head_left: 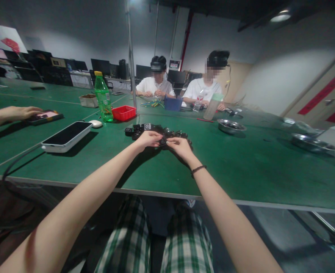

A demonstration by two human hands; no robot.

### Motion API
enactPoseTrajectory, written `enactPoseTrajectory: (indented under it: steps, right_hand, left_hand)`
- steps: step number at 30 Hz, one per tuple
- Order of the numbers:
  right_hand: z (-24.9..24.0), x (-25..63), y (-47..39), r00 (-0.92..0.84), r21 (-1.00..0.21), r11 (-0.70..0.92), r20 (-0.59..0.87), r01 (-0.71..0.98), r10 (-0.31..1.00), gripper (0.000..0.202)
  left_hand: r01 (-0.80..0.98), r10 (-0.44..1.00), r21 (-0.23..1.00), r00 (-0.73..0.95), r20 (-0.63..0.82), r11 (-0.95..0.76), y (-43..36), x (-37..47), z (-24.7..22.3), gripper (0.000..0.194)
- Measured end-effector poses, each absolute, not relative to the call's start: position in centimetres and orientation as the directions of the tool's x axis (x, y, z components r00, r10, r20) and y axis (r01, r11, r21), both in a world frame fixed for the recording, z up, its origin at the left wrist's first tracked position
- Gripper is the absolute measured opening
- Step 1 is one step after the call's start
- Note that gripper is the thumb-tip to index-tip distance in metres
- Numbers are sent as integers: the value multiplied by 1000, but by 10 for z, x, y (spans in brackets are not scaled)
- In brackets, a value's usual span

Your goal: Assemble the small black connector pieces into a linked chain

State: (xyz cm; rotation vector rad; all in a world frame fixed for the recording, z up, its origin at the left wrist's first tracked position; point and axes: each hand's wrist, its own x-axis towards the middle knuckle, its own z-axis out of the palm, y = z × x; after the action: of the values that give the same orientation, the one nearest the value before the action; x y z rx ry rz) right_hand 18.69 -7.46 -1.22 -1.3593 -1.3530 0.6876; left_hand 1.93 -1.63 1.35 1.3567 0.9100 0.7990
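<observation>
A heap of small black parts (140, 129) lies on the green table (241, 167), straight in front of me. My left hand (149, 139) and my right hand (180, 146) meet at the near side of this heap. Between their fingertips is a small black piece (163, 141), pinched from both sides. Its exact shape is too small to tell. A dark band circles my right wrist.
On the left are a white device with a black screen (68, 134), its cable, a green bottle (103, 100), a red tray (124, 113) and another person's hand (25, 113). Metal bowls (231, 127) stand right. Two people sit opposite, near a blue bin (173, 103).
</observation>
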Motion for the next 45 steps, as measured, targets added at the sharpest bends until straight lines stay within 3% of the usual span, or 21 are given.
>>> enactPoseTrajectory:
  steps: [14, 21, 45]
  right_hand:
    - [-11, 186, -75, 217, -907, 170, 268, 384, 939, 16]
    - [-11, 186, -74, 216, -905, 184, 281, 383, 935, 15]
    - [-12, 186, -74, 221, -905, 187, 286, 382, 932, 15]
  left_hand:
    - [51, 894, 997, 442, -71, 54, -18, 20, 15, 15]
    - [55, 892, 997, 446, -73, 53, -19, 20, 16, 26]
    - [71, 893, 997, 447, -57, 27, -18, 19, 15, 27]
